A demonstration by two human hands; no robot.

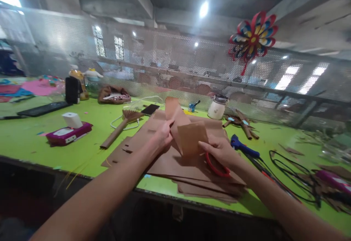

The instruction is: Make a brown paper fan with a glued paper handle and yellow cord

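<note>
Both hands hold brown kraft paper (pixel 192 138) above a stack of larger brown sheets (pixel 175 166). My left hand (pixel 163 134) is closed on the paper's left part, where a strip sticks up past the fingers. With thumb and fingers, my right hand (pixel 219 149) pinches the lower right edge of the squarish part facing me. Below that hand shows the red handle of scissors (pixel 218 168); their blades are hidden, and I cannot tell whether the hand also holds them or they lie on the stack.
Right of the stack lie a blue glue gun (pixel 244 146) and black cables (pixel 290 175). A white jar (pixel 217 106) stands behind. On the left are a rolled paper stem (pixel 116 135), a purple box (pixel 70 133) and a dark phone (pixel 150 109). A perforated screen (pixel 175 58) borders the green table.
</note>
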